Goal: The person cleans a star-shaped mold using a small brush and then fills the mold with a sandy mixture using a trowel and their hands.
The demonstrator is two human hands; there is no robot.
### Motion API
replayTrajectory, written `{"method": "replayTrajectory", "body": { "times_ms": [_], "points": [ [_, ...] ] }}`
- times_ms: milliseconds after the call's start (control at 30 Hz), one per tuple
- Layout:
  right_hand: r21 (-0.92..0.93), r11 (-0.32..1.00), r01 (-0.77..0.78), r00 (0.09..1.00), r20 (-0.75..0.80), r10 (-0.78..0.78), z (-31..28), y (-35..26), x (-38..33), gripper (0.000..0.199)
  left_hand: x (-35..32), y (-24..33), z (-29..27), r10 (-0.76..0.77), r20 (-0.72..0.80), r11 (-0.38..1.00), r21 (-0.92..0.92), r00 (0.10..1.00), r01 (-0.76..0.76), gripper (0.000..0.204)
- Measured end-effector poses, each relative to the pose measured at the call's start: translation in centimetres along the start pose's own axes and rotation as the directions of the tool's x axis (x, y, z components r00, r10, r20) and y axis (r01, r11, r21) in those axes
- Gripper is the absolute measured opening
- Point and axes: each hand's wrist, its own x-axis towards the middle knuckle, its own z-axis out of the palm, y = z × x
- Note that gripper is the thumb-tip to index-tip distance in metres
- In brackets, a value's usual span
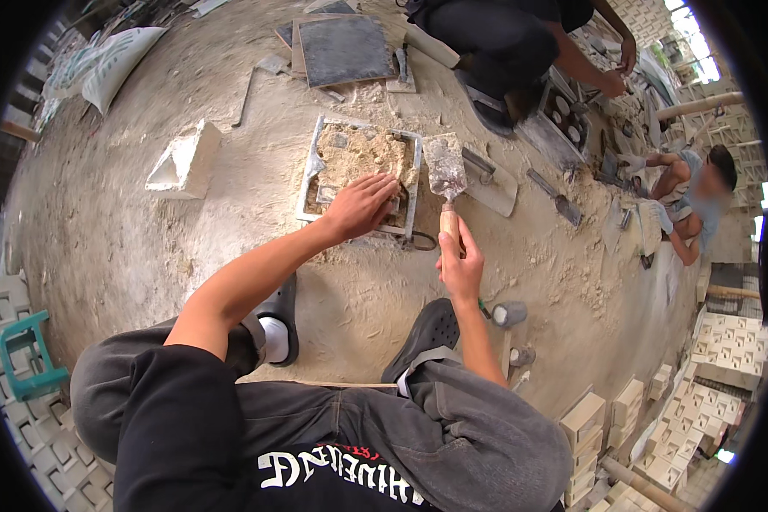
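Two bare hands are working over a sandy floor (145,247) where we are crouching in dark clogs. The largest thing before us is a square metal mould (360,175), lying flat on the floor and heaped with damp sand mix (363,154). Our left hand (360,205) is pressing palm down on the mix at the mould's near edge, its grip spread flat and holding nothing. Just right of the mould, our right hand (461,269) is closing its grip around the wooden handle of a trowel (446,175), whose mortar-caked blade is pointing away from us, beside the mould's right wall. A white cast block (183,162) is sitting well to the left. Other people are crouching beyond, at their own moulds.
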Motion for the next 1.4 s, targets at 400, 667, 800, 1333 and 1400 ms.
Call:
{"method": "replayTrajectory", "body": {
  "times_ms": [400,667,800,1333,1400],
  "points": [
    [-0.036,0.998,0.043,0.999,-0.026,-0.043,-0.1,0.0,-0.2,0.053,5.7,2.3,0.9,-0.565,0.163,0.824,0.080,0.809,0.560,0.026],
    [0.030,0.996,0.080,0.995,-0.061,-0.078,-1.8,1.1,-0.3,0.055,3.5,2.1,-0.2,0.028,0.158,0.989,-0.149,0.987,-0.004,0.024],
    [0.067,0.996,0.067,0.996,-0.055,-0.064,-2.2,2.2,0.2,0.056,1.0,1.2,-1.2,0.148,0.148,0.977,-0.178,0.978,-0.121,0.033],
    [0.375,0.806,-0.457,0.673,-0.447,0.589,-28.5,16.1,9.8,0.033,0.2,3.3,0.9,0.049,0.375,0.988,0.121,0.926,-0.101,0.076],
    [0.368,0.786,-0.497,0.684,-0.392,0.616,-32.7,16.7,12.9,0.029,-0.1,2.9,1.4,0.085,0.390,0.967,0.188,0.917,-0.170,0.073]
  ]
}}
